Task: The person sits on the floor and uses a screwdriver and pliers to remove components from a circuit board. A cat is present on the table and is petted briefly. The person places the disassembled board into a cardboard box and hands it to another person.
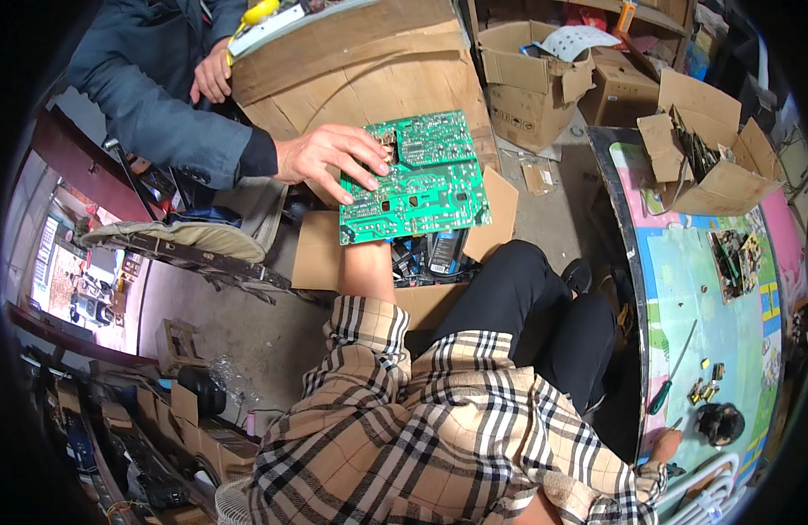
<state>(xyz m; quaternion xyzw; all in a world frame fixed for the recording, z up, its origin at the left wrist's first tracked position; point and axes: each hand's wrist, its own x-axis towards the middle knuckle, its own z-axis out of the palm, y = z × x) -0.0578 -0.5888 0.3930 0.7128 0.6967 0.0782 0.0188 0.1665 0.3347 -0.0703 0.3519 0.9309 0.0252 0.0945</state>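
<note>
A green circuit board (421,188) with solder points and small cut-outs is held up in front of me, above an open cardboard box. My left wrist (369,262) reaches up beneath the board; the hand bears it from below, its fingers hidden behind it. Another person's hand (338,162), in a dark blue sleeve, lays its fingers on the board's upper left part. Far to the right, my right hand (662,444) rests at the table edge with curled fingers around a small thin thing I cannot make out. Close by lie a green-handled screwdriver (660,396) and a black round object (719,423).
The cardboard box (319,252) below the board holds dark electronic parts. A table (675,271) with a colourful cover carries a populated circuit board (734,264) and a carton of boards (715,188). A wooden surface (351,74) and another carton (526,96) stand ahead.
</note>
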